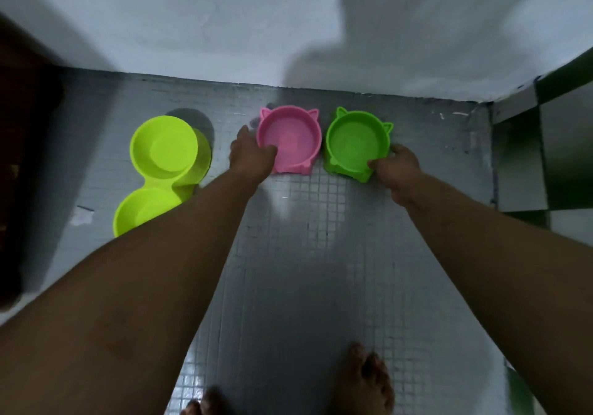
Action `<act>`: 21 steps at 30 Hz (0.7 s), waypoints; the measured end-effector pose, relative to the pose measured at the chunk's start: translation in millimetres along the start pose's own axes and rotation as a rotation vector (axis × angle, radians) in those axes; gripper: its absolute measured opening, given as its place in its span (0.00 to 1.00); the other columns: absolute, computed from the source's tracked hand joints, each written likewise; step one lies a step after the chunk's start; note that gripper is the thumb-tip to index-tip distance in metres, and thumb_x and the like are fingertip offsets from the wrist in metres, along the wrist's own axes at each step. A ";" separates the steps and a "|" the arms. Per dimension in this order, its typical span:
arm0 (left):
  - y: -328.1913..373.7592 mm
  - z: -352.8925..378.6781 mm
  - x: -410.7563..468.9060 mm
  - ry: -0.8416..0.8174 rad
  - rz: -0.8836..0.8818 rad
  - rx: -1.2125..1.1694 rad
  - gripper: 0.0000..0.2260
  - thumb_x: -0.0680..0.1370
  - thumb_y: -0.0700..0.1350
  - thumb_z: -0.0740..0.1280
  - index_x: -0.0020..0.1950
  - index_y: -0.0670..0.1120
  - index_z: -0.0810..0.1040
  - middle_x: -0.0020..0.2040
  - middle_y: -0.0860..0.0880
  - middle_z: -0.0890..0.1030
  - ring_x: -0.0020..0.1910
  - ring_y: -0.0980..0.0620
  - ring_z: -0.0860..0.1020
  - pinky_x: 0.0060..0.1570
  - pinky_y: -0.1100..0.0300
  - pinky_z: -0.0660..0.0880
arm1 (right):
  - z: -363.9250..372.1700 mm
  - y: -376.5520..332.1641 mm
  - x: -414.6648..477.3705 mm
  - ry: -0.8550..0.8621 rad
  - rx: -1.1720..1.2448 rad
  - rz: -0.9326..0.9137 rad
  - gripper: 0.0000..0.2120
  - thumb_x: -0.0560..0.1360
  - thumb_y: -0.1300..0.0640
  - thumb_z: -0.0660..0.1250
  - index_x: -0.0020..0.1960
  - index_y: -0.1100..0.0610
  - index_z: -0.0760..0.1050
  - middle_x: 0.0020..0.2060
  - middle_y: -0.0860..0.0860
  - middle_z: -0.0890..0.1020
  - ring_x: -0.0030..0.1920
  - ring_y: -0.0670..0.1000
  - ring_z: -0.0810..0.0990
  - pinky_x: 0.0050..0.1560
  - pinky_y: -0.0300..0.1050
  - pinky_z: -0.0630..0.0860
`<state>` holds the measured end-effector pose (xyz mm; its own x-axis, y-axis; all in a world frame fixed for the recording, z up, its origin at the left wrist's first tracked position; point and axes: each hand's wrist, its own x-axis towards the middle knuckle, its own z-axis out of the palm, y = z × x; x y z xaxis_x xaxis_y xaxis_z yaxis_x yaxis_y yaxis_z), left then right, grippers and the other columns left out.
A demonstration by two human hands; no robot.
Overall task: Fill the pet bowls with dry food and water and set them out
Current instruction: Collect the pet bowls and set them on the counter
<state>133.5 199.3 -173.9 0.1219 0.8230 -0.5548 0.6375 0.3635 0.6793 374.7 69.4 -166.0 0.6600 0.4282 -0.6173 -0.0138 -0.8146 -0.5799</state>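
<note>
- Grey mosaic floor [308, 254] is the nearest surface: small glossy tiles with a sheen, so a judgement is that plastic bases would slide on it easily; bare feet [365, 379] stand at the near edge.
- Left hand [252, 154] is closed on the near-left rim of the pink bowl [290, 140], thumb hooked inside the wall and fingers outside; the bowl sits on the floor.
- Right hand [396, 165] pinches the near-right rim of the green bowl [357, 143] the same way, thumb over the lip.
- Both are cat-eared, moulded plastic, standing just beside each other and close to the wall [224, 29]. They look empty, though shallow water could not be ruled out from this view.
- Handling, as a judgement: thin, stiff and very light now, so a one-handed rim pinch suffices. Once filled with water they would tip from a single-side hold; grasping opposite sides of the rim, or supporting the base, would keep them level. The ears look like poor handles.
- Yellow-green double bowl [160, 170] lies well to the left, untouched and empty; its narrow waist between the two cups looks the natural hold.
</note>
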 end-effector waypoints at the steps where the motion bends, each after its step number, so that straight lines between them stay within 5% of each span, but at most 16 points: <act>1: 1.4 0.6 0.9 -0.017 -0.006 0.012 0.31 0.72 0.49 0.72 0.74 0.45 0.69 0.66 0.41 0.76 0.61 0.41 0.79 0.56 0.46 0.81 | 1.4 -0.8 -1.2 0.006 -0.017 -0.002 0.34 0.71 0.61 0.75 0.73 0.62 0.66 0.67 0.62 0.74 0.66 0.63 0.75 0.66 0.57 0.74; 5: 2.7 4.0 4.2 -0.012 0.024 -0.008 0.24 0.78 0.43 0.71 0.72 0.46 0.71 0.68 0.43 0.72 0.55 0.47 0.79 0.40 0.64 0.77 | 4.7 2.2 -2.7 0.063 0.006 -0.036 0.31 0.70 0.63 0.74 0.70 0.58 0.66 0.61 0.61 0.77 0.58 0.61 0.78 0.59 0.55 0.78; 9: 0.8 3.8 5.1 0.011 0.088 -0.045 0.19 0.81 0.38 0.66 0.71 0.44 0.70 0.64 0.46 0.77 0.54 0.49 0.79 0.30 0.72 0.72 | 5.6 3.9 -4.4 0.075 0.124 -0.087 0.27 0.72 0.68 0.69 0.66 0.58 0.63 0.57 0.65 0.78 0.50 0.60 0.79 0.50 0.56 0.80; 12: -0.1 1.6 5.4 0.006 0.139 -0.043 0.24 0.79 0.34 0.64 0.74 0.47 0.68 0.63 0.46 0.78 0.59 0.47 0.78 0.38 0.67 0.74 | 6.1 9.8 -4.8 0.057 0.190 -0.088 0.27 0.69 0.64 0.68 0.62 0.48 0.62 0.54 0.64 0.79 0.51 0.62 0.81 0.50 0.66 0.80; 15: 2.1 -2.5 3.9 -0.056 0.136 -0.069 0.32 0.76 0.33 0.64 0.79 0.53 0.66 0.63 0.47 0.78 0.60 0.46 0.78 0.50 0.53 0.82 | 10.7 25.1 11.4 0.043 0.227 -0.103 0.30 0.61 0.54 0.68 0.59 0.36 0.63 0.52 0.59 0.80 0.51 0.62 0.82 0.50 0.68 0.80; 18: 6.9 -3.2 -0.9 -0.055 0.078 -0.158 0.33 0.76 0.33 0.65 0.78 0.54 0.68 0.64 0.46 0.77 0.61 0.43 0.79 0.55 0.44 0.83 | 6.2 23.1 5.2 0.057 0.270 -0.127 0.35 0.61 0.55 0.66 0.68 0.44 0.65 0.56 0.60 0.80 0.53 0.62 0.81 0.54 0.66 0.79; 21: 13.8 -12.2 -12.8 -0.025 0.030 -0.199 0.30 0.75 0.35 0.66 0.76 0.55 0.70 0.62 0.44 0.79 0.58 0.40 0.80 0.48 0.42 0.84 | -8.8 2.0 -24.6 0.035 0.275 -0.106 0.36 0.62 0.57 0.65 0.70 0.47 0.66 0.56 0.60 0.80 0.54 0.63 0.81 0.54 0.67 0.79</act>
<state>131.4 199.1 -151.6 0.1590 0.8247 -0.5428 0.4705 0.4200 0.7760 365.1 53.8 -147.2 0.6937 0.4876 -0.5301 -0.1437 -0.6276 -0.7652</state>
